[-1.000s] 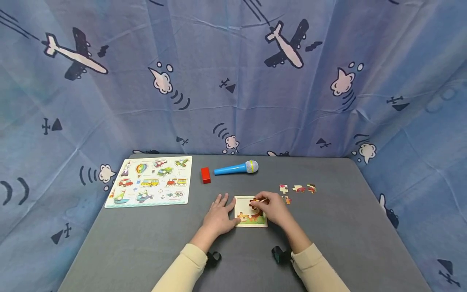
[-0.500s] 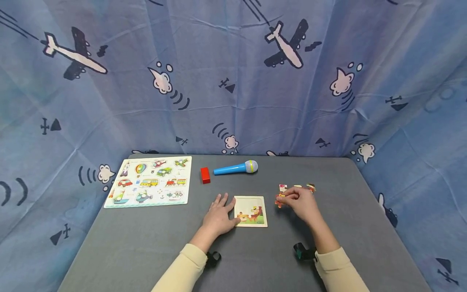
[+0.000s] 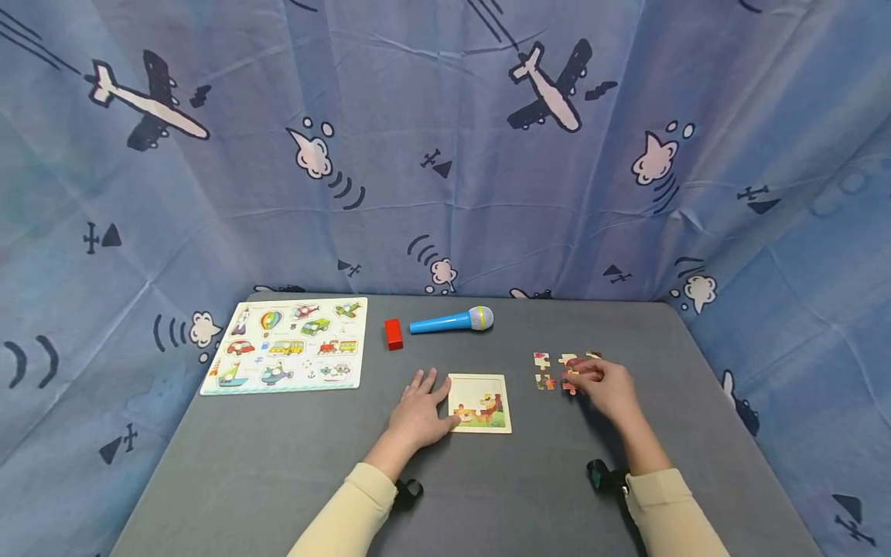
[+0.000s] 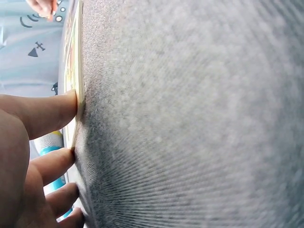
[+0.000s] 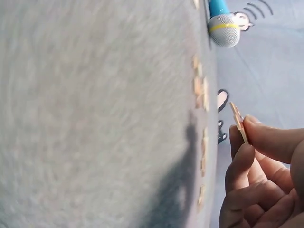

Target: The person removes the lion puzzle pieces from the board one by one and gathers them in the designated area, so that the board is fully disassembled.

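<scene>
My left hand (image 3: 420,418) lies with fingers spread on the grey table, its thumb on the lower left edge of a small wooden puzzle tray (image 3: 465,389). In the left wrist view, the thumb (image 4: 54,111) presses the tray's rim (image 4: 80,57). Assembled pieces (image 3: 487,415) fill the tray's lower part, showing an animal scene; the upper part is bare wood. Over on the right, my right hand (image 3: 611,389) pinches a puzzle piece (image 5: 239,122) between thumb and fingertips, raised above the table. Loose puzzle pieces (image 3: 541,360) lie close by, some partly hidden by that hand.
A blue toy microphone (image 3: 445,322) and a red block (image 3: 393,334) lie behind the tray. At the back left is a large picture board (image 3: 292,348) with vehicles. A patterned blue curtain (image 3: 445,155) hangs behind the table.
My right hand has moved rightward from over the tray to above the loose pieces, a puzzle piece in its fingertips. My left hand stays on the tray's edge.
</scene>
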`<state>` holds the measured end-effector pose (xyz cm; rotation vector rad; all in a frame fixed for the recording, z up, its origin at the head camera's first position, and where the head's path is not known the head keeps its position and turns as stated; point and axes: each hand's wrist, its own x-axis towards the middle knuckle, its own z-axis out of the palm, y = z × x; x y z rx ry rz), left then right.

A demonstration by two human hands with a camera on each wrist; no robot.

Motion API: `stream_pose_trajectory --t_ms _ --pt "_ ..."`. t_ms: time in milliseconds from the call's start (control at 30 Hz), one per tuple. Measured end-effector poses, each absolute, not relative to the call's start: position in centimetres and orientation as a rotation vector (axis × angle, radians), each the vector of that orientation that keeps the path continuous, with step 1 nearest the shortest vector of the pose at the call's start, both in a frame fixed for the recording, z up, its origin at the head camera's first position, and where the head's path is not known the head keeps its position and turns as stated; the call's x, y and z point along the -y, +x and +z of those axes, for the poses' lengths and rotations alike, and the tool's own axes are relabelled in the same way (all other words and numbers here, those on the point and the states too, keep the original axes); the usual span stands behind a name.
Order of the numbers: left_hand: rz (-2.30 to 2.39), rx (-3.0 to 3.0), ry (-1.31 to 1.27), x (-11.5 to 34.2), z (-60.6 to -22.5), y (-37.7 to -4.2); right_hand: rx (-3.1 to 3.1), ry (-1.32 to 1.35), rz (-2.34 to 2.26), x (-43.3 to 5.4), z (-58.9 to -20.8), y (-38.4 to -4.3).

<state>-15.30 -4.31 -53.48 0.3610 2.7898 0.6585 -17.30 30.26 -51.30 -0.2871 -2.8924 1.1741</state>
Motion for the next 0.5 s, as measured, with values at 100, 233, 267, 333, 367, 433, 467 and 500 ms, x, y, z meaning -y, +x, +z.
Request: stream_pose_trajectory --t_ms 100,233,267,333,367,433,467,500 --pt "0.658 -2.791 0.361 4.3 -53.4 -15.3 2.923 -0.316 1.144 -30.6 -51.8 -17.8" --pt "0.663 -2.787 0.358 4.3 -53.4 -15.3 2.951 -0.346 1.122 -30.8 -52.4 -18.3" --pt "0.664 -2.786 0.357 4.3 -53.3 -15.3 2.952 -0.346 1.122 -30.9 -52.6 -18.4" --pt "0.665 -2.786 0.358 4.3 -53.4 -15.3 2.958 -0.352 1.101 -31.0 -52.9 -18.6" --pt "0.663 -2.787 0.357 4.3 -53.4 -15.3 2.96 -0.354 1.082 -31.0 -53.0 -18.7" --pt "0.665 -2.788 0.357 4.3 -53.4 -15.3 2.968 -0.346 1.033 -31.1 -53.3 -18.8" --pt "0.664 -2.788 0.356 4.3 -53.4 -15.3 2.973 -0.338 1.006 -31.2 -53.4 -19.0" --pt "0.664 -2.788 0.354 4.3 -53.4 -15.3 2.978 -0.34 0.981 -31.2 -53.5 -19.0"
